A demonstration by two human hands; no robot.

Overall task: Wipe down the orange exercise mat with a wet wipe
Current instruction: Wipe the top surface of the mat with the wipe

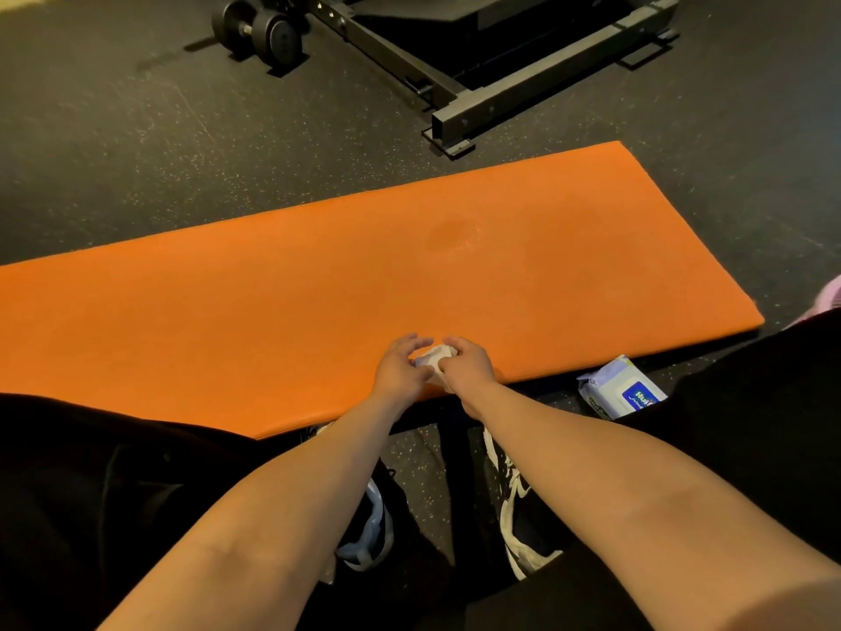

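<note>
The orange exercise mat (282, 293) lies flat on the dark gym floor, running from the left edge to the far right. Over its near edge my left hand (399, 367) and my right hand (468, 362) meet, both holding a crumpled white wet wipe (430, 357) between them. Fingers of both hands curl around the wipe, which is largely hidden by them. A darker damp patch (455, 232) shows on the mat's middle.
A pack of wet wipes (621, 389) lies on the floor by the mat's near right edge. A black metal machine frame (500, 97) and a dumbbell (257, 31) stand beyond the mat. My shoes (519, 507) are below the hands.
</note>
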